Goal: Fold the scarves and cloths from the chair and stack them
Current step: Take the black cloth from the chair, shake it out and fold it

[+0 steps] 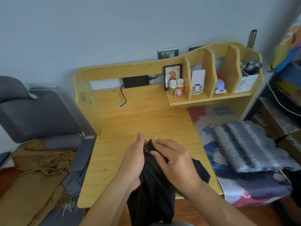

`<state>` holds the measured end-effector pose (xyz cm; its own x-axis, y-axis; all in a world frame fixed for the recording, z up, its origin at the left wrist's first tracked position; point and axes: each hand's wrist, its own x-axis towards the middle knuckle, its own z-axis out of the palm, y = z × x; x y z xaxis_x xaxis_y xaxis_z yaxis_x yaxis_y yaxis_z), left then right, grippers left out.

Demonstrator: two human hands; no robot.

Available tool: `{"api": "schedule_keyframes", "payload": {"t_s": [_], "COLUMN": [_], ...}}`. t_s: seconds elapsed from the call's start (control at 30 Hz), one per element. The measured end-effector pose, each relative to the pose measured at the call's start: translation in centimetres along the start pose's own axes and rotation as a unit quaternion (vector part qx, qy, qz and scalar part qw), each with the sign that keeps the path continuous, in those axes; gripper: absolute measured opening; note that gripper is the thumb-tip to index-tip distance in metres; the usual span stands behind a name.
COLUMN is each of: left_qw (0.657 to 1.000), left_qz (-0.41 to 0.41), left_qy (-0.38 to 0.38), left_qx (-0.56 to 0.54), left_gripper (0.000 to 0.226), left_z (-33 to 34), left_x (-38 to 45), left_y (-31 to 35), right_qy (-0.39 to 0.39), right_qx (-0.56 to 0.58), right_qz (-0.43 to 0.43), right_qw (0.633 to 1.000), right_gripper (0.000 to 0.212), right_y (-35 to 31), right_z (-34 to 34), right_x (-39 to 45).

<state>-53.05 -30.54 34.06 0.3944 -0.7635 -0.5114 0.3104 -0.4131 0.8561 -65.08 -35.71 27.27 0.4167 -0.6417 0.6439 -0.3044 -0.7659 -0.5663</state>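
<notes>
Both hands are up over the middle of the desk [130, 121], close together and clamped on the same thing: a black cloth [153, 185]. The left hand [135, 160] grips its gathered upper part, thumb raised, while the right hand [172, 159] pinches the top edge with curled fingers, just beside the left. The cloth hangs bunched from that grip and trails down past the near edge of the desk, one dark flap lying on the wood to the right.

Over on the right, a folded grey striped scarf [247, 147] sits on a printed desk mat [228, 180], well apart from the hands. On the left, the grey chair [37, 115] carries a brown fringed scarf [40, 162] draped across the seat, with a grey-blue cloth [75, 181] hanging beside it at the chair's edge.

Now the shelf compartments at the back of the desk: the open left end holds a framed picture [172, 75], two small bottles [176, 84] and a pink figurine [178, 92] in front. The next compartment has a white stand [197, 82]. The one after it holds a purple round toy [220, 84]. The far right compartment holds a white box [246, 83] with an electric shaver [253, 66] sticking out of it.
</notes>
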Motion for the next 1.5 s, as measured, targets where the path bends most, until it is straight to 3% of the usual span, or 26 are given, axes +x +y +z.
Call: {"api": "schedule_keyframes", "payload": {"t_s": [0.1, 0.17, 0.33, 0.53, 0.63, 0.7, 0.77, 1.0, 1.1, 1.17, 1.27, 1.33, 1.4, 1.5], "left_qw": [1.0, 0.999, 0.992, 0.988, 0.986, 0.981, 0.975, 0.958, 0.961, 0.974, 0.983, 0.974, 0.954, 0.899], "left_qz": [0.013, 0.014, 0.022, 0.061, 0.074, 0.097, 0.126, 0.2, 0.193, 0.158, 0.132, 0.149, 0.18, 0.218], "left_qy": [-0.007, -0.04, -0.119, -0.131, -0.122, -0.12, -0.114, -0.06, -0.067, -0.066, 0.033, 0.126, 0.206, 0.314], "left_qx": [-0.01, -0.026, -0.025, 0.057, 0.086, 0.117, 0.146, 0.198, 0.186, 0.15, 0.127, 0.115, 0.12, 0.214], "left_gripper": [0.062, 0.055, 0.025, 0.029, 0.034, 0.028, 0.022, 0.006, 0.013, 0.013, 0.006, 0.016, 0.02, 0.005], "left_z": [-0.2, -0.3, -0.8, -0.8, -0.5, -0.2, -0.1, 0.2, 0.4, -0.7, -5.8, -10.0, -14.2, -19.3], "left_x": [-0.3, -0.6, -0.6, -0.8, -0.7, -0.7, -0.4, 1.4, 1.5, 2.3, 5.0, 7.0, 8.8, 11.1], "left_y": [0.1, 0.2, 0.2, 0.5, 0.3, 0.3, 0.0, -1.8, -1.9, -1.0, 1.8, 5.3, 9.3, 15.0], "right_qy": [-0.035, -0.019, 0.018, -0.027, 0.011, 0.009, -0.001, 0.014, 0.002, 0.016, 0.093, 0.158, 0.214, 0.259], "right_qx": [0.008, 0.012, 0.006, -0.022, 0.078, 0.2, 0.28, 0.349, 0.351, 0.319, 0.257, 0.22, 0.229, 0.249], "right_qz": [-0.016, -0.018, 0.0, 0.009, 0.155, 0.286, 0.352, 0.421, 0.438, 0.436, 0.416, 0.414, 0.399, 0.378], "right_qw": [0.999, 1.0, 1.0, 0.999, 0.985, 0.937, 0.893, 0.837, 0.827, 0.841, 0.867, 0.869, 0.862, 0.853], "right_gripper": [0.038, 0.037, 0.033, 0.042, 0.03, 0.021, 0.019, 0.013, 0.008, 0.005, 0.004, 0.006, 0.006, 0.007], "right_y": [0.5, 0.6, 0.2, -0.1, -1.2, -2.0, -2.2, -1.6, -1.6, -0.6, 2.2, 4.6, 6.7, 8.3], "right_z": [-1.1, -1.5, -1.5, -1.4, -1.5, -1.9, -2.3, -2.7, -3.0, -3.9, -7.7, -11.2, -14.3, -17.5], "right_x": [0.3, 0.4, 0.6, 0.4, 0.7, 1.2, 1.4, 2.3, 2.9, 4.4, 9.0, 13.0, 16.7, 21.2]}}
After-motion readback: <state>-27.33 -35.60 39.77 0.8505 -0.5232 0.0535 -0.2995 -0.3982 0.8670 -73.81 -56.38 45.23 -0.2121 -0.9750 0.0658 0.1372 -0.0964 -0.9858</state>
